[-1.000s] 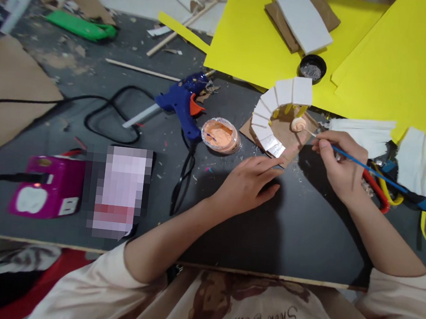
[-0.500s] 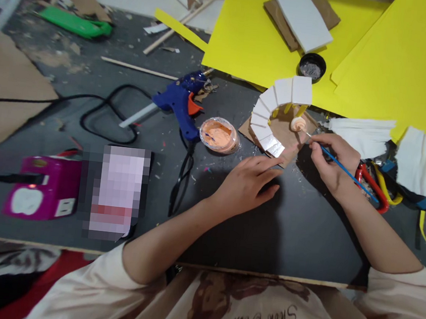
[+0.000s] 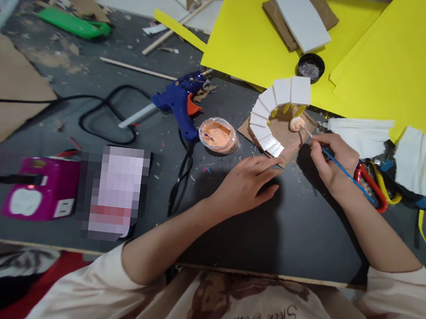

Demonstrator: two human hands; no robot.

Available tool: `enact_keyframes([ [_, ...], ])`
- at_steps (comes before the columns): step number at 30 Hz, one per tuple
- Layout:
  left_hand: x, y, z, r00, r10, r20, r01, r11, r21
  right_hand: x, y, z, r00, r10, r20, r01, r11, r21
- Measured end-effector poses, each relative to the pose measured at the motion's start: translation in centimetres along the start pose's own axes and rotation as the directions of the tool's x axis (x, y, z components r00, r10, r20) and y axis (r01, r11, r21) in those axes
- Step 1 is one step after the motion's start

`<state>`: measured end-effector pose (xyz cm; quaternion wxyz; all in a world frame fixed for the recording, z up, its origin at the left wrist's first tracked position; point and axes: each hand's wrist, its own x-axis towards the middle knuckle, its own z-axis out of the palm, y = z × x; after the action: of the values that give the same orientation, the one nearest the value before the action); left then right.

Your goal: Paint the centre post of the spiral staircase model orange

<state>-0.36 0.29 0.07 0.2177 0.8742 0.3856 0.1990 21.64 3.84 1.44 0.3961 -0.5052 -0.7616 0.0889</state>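
My right hand (image 3: 334, 162) pinches a thin blue paintbrush (image 3: 348, 175), its tip at a small round cream-and-peach piece (image 3: 297, 124). That piece sits on a brown cardboard base (image 3: 283, 124), inside the curve of a model staircase (image 3: 263, 115) with white steps on yellow supports. My left hand (image 3: 246, 183) rests with fingers stretched out, the fingertips at the near edge of the base by the lowest step. Left of the base stands an open tub of peach paint (image 3: 218, 135).
A blue glue gun (image 3: 183, 98) with its cord lies to the left. Further left are a phone (image 3: 118, 192) and a magenta box (image 3: 42, 187). Scissors with red handles (image 3: 373, 189) lie right, near white paper strips (image 3: 360, 134). Yellow sheets (image 3: 398, 62) and a black cap (image 3: 310, 67) are behind.
The brush tip has shifted slightly at the round piece, with a small turn of the brush. My left hand stays in place at the base.
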Motion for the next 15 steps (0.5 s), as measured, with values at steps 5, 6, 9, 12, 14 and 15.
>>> enact_keyframes([
  [5, 0.04, 0.03, 0.0, 1.0, 0.008, -0.008, -0.008, 1.0, 0.0, -0.03, 0.26, 0.08, 1.0, -0.005, 0.028, 0.004, 1.0, 0.03],
  [6, 0.04, 0.02, 0.02, 1.0, 0.008, -0.01, -0.008, 1.0, 0.003, -0.03, 0.31, 0.1, 1.0, -0.008, 0.023, 0.007, 0.999, 0.034],
  [9, 0.01, -0.03, 0.11, 1.0, 0.014, -0.019, -0.014, 1.0, 0.01, 0.0, 0.31, 0.12, 1.0, 0.011, -0.021, -0.01, 1.0, 0.024],
  [12, -0.01, -0.04, 0.15, 1.0, 0.011, -0.019, -0.011, 1.0, 0.006, 0.11, 0.06, 0.02, 0.997, 0.08, -0.006, -0.079, 0.996, 0.031],
  [14, -0.01, -0.03, 0.13, 1.0, 0.005, -0.012, -0.005, 1.0, 0.005, 0.21, -0.09, -0.03, 0.993, 0.12, 0.005, -0.12, 0.991, 0.065],
  [15, 0.0, -0.02, 0.12, 1.0, 0.005, -0.01, -0.005, 1.0, 0.006, 0.26, -0.1, -0.02, 0.991, 0.134, 0.002, -0.133, 0.988, 0.08],
])
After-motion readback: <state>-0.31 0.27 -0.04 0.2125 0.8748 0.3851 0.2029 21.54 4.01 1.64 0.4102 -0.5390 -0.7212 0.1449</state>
